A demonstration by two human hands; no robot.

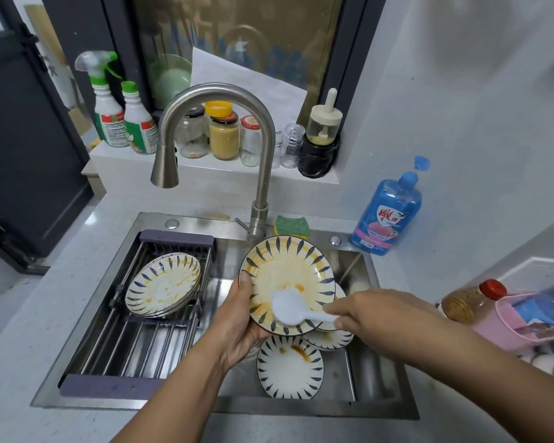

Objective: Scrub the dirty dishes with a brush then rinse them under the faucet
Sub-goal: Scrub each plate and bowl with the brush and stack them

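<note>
My left hand (237, 318) grips the left rim of a cream plate with blue dashes (282, 266), tilted up over the sink (186, 406) and smeared with orange sauce. My right hand (362, 311) holds the handle of a white brush (288, 306), whose head presses on the plate's lower middle. Two more dirty plates lie below in the basin: one (288, 369) with a brown smear, another (331, 340) partly hidden under the held plate. The faucet (256, 129) arches above with its spout to the left; no water runs.
A stack of stained plates (163, 284) leans in the drying rack (141, 340) across the sink's left half. A green sponge (291, 226) sits behind the sink, a blue soap bottle (387, 212) at right. Jars and spray bottles (109, 107) line the sill.
</note>
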